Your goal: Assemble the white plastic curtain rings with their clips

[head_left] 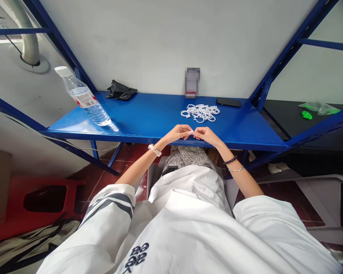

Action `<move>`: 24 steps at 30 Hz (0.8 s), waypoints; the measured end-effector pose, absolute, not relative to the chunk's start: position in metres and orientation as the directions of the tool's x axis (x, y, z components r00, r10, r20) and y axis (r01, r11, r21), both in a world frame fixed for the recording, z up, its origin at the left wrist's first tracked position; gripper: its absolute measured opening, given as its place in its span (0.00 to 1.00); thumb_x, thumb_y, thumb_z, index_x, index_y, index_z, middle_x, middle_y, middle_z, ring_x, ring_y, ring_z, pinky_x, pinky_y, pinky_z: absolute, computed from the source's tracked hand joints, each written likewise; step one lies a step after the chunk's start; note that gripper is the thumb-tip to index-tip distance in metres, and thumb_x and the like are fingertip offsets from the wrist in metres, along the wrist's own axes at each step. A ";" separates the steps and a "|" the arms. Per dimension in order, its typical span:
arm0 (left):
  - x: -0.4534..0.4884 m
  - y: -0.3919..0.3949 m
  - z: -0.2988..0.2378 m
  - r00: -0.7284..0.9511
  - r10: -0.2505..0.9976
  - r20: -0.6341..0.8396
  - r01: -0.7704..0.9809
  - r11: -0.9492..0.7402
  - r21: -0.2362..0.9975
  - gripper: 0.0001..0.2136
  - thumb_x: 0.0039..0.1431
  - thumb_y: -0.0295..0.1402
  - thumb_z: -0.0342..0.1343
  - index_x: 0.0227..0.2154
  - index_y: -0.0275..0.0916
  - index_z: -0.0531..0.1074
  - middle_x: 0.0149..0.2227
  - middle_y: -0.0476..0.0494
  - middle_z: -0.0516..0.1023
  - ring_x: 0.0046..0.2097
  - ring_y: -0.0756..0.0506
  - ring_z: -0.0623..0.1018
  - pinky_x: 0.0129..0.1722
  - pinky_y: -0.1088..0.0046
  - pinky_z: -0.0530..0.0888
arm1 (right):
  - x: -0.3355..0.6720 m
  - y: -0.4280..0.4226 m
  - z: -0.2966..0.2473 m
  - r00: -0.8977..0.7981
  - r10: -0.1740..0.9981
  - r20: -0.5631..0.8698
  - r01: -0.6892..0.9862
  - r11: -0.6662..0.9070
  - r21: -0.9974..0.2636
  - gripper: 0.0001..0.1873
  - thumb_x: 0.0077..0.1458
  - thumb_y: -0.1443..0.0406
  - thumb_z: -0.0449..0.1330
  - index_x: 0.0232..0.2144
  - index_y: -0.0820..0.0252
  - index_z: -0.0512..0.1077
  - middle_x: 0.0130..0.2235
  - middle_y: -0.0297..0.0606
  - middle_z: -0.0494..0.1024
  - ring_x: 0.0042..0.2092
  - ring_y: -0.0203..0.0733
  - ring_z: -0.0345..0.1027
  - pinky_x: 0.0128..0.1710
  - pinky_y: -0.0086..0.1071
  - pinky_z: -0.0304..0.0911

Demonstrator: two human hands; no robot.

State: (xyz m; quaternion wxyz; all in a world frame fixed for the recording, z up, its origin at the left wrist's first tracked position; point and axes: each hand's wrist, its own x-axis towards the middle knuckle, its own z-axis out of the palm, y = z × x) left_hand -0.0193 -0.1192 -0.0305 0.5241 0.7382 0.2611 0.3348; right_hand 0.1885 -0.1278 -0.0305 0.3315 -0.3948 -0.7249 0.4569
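My left hand and my right hand meet at the front edge of the blue table, fingertips pinched together. Between them is a small white piece, mostly covered by the fingers, so its full shape is hidden. Both hands appear closed on it. Just beyond the fingers lies a loose pile of white plastic rings, each a thin loop with small tabs.
A tilted-looking water bottle stands at the table's left. Along the back are a black plastic bag, a blurred upright object and a black phone. Blue metal posts frame the blue table.
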 end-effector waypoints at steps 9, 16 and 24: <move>-0.017 -0.117 -0.029 0.556 0.799 0.230 -0.010 -0.270 0.963 0.24 0.53 0.51 0.62 0.39 0.30 0.75 0.25 0.46 0.74 0.29 0.51 0.73 0.30 0.76 0.69 | 0.187 -0.123 -0.039 -0.404 0.901 0.158 0.324 0.303 -0.896 0.25 0.48 0.44 0.64 0.25 0.61 0.71 0.25 0.34 0.71 0.27 0.34 0.62 0.29 0.30 0.59; -0.017 -0.119 -0.030 0.497 0.838 0.223 0.011 -0.264 0.965 0.23 0.51 0.48 0.65 0.40 0.30 0.76 0.29 0.43 0.78 0.31 0.51 0.74 0.33 0.75 0.71 | 0.187 -0.125 -0.035 -0.447 0.880 0.157 0.277 0.303 -0.912 0.25 0.51 0.44 0.61 0.29 0.60 0.72 0.30 0.37 0.75 0.29 0.35 0.64 0.31 0.30 0.62; -0.020 -0.113 -0.035 0.505 0.823 0.261 -0.022 -0.290 0.957 0.23 0.54 0.48 0.63 0.39 0.29 0.79 0.28 0.42 0.78 0.31 0.50 0.75 0.35 0.73 0.73 | 0.190 -0.122 -0.041 -0.377 0.901 0.216 0.260 0.326 -0.909 0.25 0.49 0.48 0.65 0.43 0.56 0.67 0.49 0.40 0.73 0.30 0.32 0.66 0.26 0.27 0.60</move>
